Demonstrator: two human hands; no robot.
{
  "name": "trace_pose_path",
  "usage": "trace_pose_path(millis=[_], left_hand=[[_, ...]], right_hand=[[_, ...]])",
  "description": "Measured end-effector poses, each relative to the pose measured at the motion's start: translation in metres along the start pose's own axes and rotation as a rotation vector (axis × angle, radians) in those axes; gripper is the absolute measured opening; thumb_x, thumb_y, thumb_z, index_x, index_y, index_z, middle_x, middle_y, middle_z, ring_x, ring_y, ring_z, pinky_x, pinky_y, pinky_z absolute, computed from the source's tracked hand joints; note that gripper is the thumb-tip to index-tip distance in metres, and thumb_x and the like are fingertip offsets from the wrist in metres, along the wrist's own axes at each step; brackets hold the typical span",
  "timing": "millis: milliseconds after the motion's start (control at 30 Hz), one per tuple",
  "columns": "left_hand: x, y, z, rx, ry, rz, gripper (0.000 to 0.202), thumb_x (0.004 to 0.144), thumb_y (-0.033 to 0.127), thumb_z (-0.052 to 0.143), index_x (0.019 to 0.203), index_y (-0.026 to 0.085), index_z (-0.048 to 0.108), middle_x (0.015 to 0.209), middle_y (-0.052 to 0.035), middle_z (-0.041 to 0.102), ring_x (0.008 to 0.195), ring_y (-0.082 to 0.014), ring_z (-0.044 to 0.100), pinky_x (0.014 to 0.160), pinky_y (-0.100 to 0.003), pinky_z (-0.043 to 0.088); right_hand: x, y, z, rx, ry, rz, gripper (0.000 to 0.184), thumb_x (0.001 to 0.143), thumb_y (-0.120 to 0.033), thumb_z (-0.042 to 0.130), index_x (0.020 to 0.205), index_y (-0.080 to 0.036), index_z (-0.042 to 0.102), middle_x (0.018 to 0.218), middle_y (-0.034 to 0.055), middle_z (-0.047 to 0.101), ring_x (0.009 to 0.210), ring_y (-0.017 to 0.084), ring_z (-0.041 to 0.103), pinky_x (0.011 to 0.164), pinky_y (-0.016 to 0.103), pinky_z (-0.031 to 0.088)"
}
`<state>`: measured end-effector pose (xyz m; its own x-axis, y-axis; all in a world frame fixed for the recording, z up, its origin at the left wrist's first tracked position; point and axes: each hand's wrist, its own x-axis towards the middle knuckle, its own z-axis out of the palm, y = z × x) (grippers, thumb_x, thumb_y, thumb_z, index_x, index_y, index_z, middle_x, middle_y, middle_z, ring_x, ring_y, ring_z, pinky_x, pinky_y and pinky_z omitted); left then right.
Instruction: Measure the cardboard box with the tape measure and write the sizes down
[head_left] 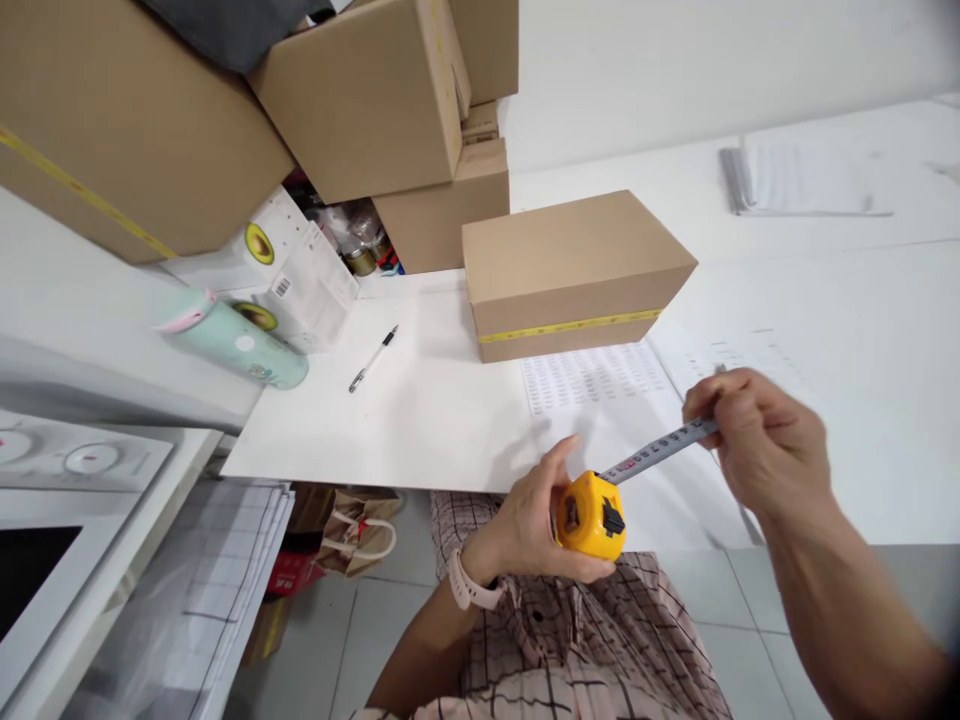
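Note:
My left hand (536,520) grips the yellow case of a tape measure (590,515) near the front edge of the white table (420,410). My right hand (757,435) pinches the end of the tape blade (660,450), which is drawn out a short way to the right. A closed cardboard box (570,270) with a yellow tape band stands on the table just beyond my hands, on a printed sheet (592,378). A watch sits on my left wrist.
A pen (373,358) lies left of the box. A mint bottle (232,340) lies beside white cartons (292,270). Larger cardboard boxes (360,90) are stacked at the back left. Papers (802,180) lie far right. A paper bag (352,530) sits on the floor.

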<state>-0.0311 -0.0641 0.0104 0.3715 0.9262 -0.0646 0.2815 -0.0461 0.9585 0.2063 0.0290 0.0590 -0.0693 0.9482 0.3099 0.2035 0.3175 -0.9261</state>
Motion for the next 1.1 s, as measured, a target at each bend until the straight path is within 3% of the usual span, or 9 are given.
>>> trace_pose_path(millis=[267, 333, 433, 500, 633, 767, 833, 933, 1100], left_hand=[[-0.001, 0.002, 0.002, -0.049, 0.022, 0.019, 0.134, 0.061, 0.042, 0.092, 0.165, 0.024, 0.011, 0.112, -0.0083, 0.062, 0.099, -0.0286, 0.062, 0.094, -0.05, 0.053], [-0.002, 0.002, 0.002, -0.064, 0.031, 0.02, 0.134, 0.06, 0.041, 0.092, 0.165, 0.024, 0.011, 0.109, -0.0078, 0.062, 0.1, -0.0296, 0.062, 0.095, -0.051, 0.053], [-0.003, 0.004, 0.0, -0.112, 0.029, 0.025, 0.131, 0.062, 0.037, 0.092, 0.165, 0.024, 0.012, 0.109, -0.0076, 0.064, 0.102, -0.0301, 0.064, 0.097, -0.052, 0.054], [-0.005, 0.005, -0.006, -0.16, 0.047, 0.01, 0.127, 0.066, 0.036, 0.09, 0.165, 0.025, 0.011, 0.114, -0.0091, 0.064, 0.1, -0.0284, 0.067, 0.092, -0.049, 0.057], [-0.006, 0.003, -0.032, -0.068, 0.29, -0.031, 0.112, 0.076, 0.036, 0.084, 0.163, 0.026, 0.014, 0.114, -0.01, 0.067, 0.097, -0.0259, 0.07, 0.086, -0.043, 0.059], [0.004, -0.006, -0.065, 0.42, 0.684, -0.038, 0.097, 0.076, 0.034, 0.082, 0.158, 0.026, 0.031, 0.119, -0.0115, 0.069, 0.108, -0.0305, 0.068, 0.096, -0.051, 0.056], [0.011, -0.01, -0.077, 0.643, 0.791, -0.084, 0.094, 0.075, 0.031, 0.083, 0.156, 0.023, 0.036, 0.125, -0.0147, 0.068, 0.115, -0.0345, 0.066, 0.1, -0.055, 0.053], [0.019, -0.015, -0.086, 0.792, 0.818, -0.159, 0.089, 0.078, 0.027, 0.081, 0.155, 0.02, 0.037, 0.125, -0.017, 0.069, 0.116, -0.0363, 0.066, 0.101, -0.057, 0.052], [0.026, -0.028, -0.088, 0.841, 0.784, -0.134, 0.084, 0.081, 0.026, 0.078, 0.154, 0.021, 0.038, 0.126, -0.016, 0.069, 0.116, -0.0359, 0.065, 0.099, -0.053, 0.054]], right_hand=[[-0.038, 0.012, 0.04, -0.213, -0.379, 0.031, 0.023, 0.095, -0.05, 0.059, 0.091, -0.029, 0.067, 0.068, -0.0003, 0.067, 0.056, 0.019, 0.058, 0.053, 0.034, 0.045], [-0.034, 0.021, 0.03, -0.33, -0.231, 0.115, 0.025, 0.093, -0.054, 0.058, 0.093, -0.03, 0.065, 0.07, 0.0007, 0.067, 0.058, 0.022, 0.059, 0.056, 0.037, 0.044], [-0.015, 0.038, 0.0, -0.656, 0.175, 0.302, 0.032, 0.089, -0.06, 0.058, 0.087, -0.029, 0.057, 0.072, 0.0049, 0.067, 0.065, 0.027, 0.059, 0.062, 0.041, 0.04], [-0.001, 0.049, -0.021, -0.822, 0.257, 0.41, 0.034, 0.087, -0.062, 0.058, 0.089, -0.028, 0.052, 0.076, 0.0076, 0.067, 0.068, 0.028, 0.057, 0.063, 0.041, 0.036], [0.011, 0.07, -0.042, -0.975, 0.176, 0.445, 0.041, 0.085, -0.064, 0.058, 0.104, -0.027, 0.054, 0.09, 0.0153, 0.068, 0.079, 0.033, 0.058, 0.064, 0.041, 0.033], [0.011, 0.085, -0.044, -1.048, 0.087, 0.377, 0.032, 0.091, -0.042, 0.049, 0.116, -0.025, 0.061, 0.092, 0.0167, 0.07, 0.068, 0.029, 0.056, 0.062, 0.04, 0.031], [0.011, 0.087, -0.045, -1.048, 0.074, 0.321, 0.028, 0.088, -0.032, 0.05, 0.109, -0.025, 0.066, 0.085, 0.0146, 0.07, 0.06, 0.026, 0.053, 0.062, 0.04, 0.033], [0.009, 0.076, -0.046, -0.876, 0.115, 0.327, 0.024, 0.084, -0.027, 0.053, 0.097, -0.026, 0.073, 0.071, 0.0095, 0.069, 0.062, 0.027, 0.058, 0.067, 0.044, 0.042], [-0.007, 0.043, -0.038, -0.225, 0.338, 0.458, 0.028, 0.08, -0.028, 0.067, 0.106, -0.028, 0.079, 0.096, 0.0084, 0.079, 0.091, 0.029, 0.075, 0.093, 0.048, 0.055]])
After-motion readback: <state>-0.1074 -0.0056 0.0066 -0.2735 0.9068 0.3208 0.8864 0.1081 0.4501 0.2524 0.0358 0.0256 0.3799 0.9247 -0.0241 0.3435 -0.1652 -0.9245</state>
